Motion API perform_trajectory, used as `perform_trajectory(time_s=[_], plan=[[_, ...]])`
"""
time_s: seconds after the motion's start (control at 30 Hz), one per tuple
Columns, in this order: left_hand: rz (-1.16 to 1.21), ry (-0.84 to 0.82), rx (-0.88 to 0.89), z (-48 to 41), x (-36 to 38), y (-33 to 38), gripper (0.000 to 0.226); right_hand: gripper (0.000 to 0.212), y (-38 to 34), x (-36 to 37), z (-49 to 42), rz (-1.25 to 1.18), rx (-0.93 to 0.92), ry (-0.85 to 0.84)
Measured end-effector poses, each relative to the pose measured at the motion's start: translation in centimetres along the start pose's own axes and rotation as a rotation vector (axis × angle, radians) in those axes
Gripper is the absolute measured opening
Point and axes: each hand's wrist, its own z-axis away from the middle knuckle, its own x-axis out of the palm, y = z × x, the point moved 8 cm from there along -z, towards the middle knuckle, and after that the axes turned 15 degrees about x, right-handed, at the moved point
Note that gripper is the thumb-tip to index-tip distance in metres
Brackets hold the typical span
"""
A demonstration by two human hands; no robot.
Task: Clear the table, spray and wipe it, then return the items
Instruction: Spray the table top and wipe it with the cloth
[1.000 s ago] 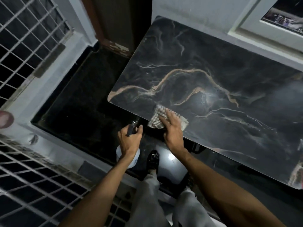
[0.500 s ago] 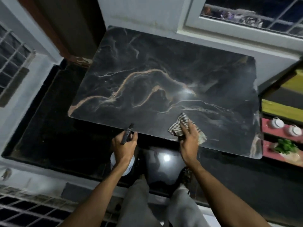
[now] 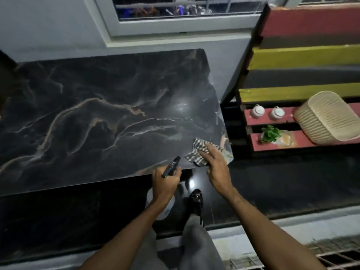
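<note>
The black marble table (image 3: 97, 117) with tan veins fills the left and middle of the view, and nothing stands on it but the cloth. My right hand (image 3: 217, 168) presses flat on a striped cloth (image 3: 196, 152) at the table's near right corner. My left hand (image 3: 164, 182) grips a spray bottle just off the table's front edge. The black nozzle (image 3: 171, 169) of the bottle points up toward the table, and its pale body (image 3: 165, 209) hangs below my hand.
To the right stands a slatted rack in red and yellow (image 3: 303, 94). It holds two small white cups (image 3: 266, 112), a cream ribbed tray (image 3: 329, 117) and a green plant on a mat (image 3: 270, 133). A window (image 3: 185, 16) is behind the table. My shoe (image 3: 195, 201) rests on dark floor.
My right hand has slid the cloth rightward along the front edge to the table's near right corner. The view has swung right, bringing the rack fully in. My left hand keeps the bottle.
</note>
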Motion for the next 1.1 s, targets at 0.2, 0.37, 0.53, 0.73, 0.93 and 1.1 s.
perform_trajectory(time_s=[0.2, 0.37, 0.53, 0.73, 0.93, 1.1], plan=[[0.001, -0.06, -0.038, -0.4, 4.4, 2.7, 0.045, 0.078, 3.2, -1.6, 0.5, -0.056, 0.092, 0.045], [0.004, 0.008, -0.121, -2.3, 3.5, 2.6, 0.045, 0.073, 3.5, -3.3, -3.8, -0.212, 0.285, 0.099], [-0.08, 0.091, -0.175, -4.5, 0.2, 2.1, 0.052, 0.069, -3.9, 1.1, -5.3, -0.026, -0.161, -0.119], [-0.069, 0.188, -0.291, -5.2, -3.3, 0.5, 0.042, 0.058, -4.7, 0.3, -9.6, -0.131, 0.148, -0.035], [-0.09, 0.235, -0.245, -6.4, -6.1, -0.3, 0.042, 0.056, -8.7, 2.9, -9.8, -0.067, -0.209, -0.153], [-0.067, 0.282, -0.207, -7.8, -9.4, -2.1, 0.04, 0.052, -12.4, 4.9, -8.5, -0.076, -0.171, -0.136]])
